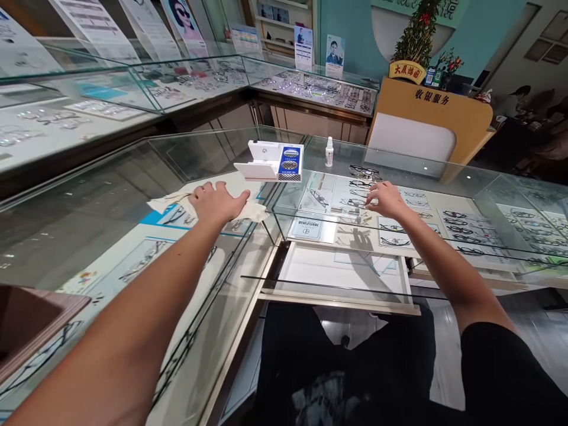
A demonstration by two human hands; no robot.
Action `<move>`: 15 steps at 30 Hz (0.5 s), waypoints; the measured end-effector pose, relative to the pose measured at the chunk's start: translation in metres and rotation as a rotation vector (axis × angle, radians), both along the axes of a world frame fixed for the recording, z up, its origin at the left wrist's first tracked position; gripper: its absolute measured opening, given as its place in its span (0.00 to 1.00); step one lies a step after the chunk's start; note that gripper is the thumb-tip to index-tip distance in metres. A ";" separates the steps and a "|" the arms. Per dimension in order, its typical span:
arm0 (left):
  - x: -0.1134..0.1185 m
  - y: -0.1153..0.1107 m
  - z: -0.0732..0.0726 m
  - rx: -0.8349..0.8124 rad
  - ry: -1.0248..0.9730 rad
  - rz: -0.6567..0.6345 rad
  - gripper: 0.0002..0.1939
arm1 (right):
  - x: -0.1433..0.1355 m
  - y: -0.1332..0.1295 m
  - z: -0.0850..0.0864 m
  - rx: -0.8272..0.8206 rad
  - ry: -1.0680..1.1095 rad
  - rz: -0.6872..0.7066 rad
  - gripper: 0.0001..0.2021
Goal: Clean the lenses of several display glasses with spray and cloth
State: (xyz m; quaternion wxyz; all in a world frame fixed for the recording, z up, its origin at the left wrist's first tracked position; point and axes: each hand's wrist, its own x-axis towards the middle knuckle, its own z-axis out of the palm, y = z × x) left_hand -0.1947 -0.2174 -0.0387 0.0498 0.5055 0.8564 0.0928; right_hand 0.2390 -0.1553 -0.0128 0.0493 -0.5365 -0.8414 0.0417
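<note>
My left hand lies palm down with fingers spread on a cream cloth, on the glass top of the left counter. My right hand hovers over or rests on the right counter, its fingers loosely bent and apart; I see nothing held in them. Just beyond its fingertips are eyeglasses, several pairs close together. Between the hands, farther back, stands an opened white and blue box with its flap toward me. To its right is a small white spray bottle, upright.
Below the right counter a white drawer is pulled out toward my lap. A brown box-like thing sits at the lower left. Glass display cases with eyeglasses run along the back. A wooden cashier desk stands behind.
</note>
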 end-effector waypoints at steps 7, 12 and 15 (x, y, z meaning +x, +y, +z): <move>-0.001 0.003 0.000 -0.012 -0.002 0.005 0.48 | 0.001 0.024 0.004 -0.065 -0.043 0.001 0.04; -0.001 0.002 0.001 -0.011 -0.009 0.001 0.48 | -0.009 0.030 0.005 -0.060 -0.084 -0.038 0.05; -0.001 0.002 0.001 -0.006 -0.011 0.002 0.48 | -0.011 0.028 0.004 -0.050 -0.087 -0.052 0.09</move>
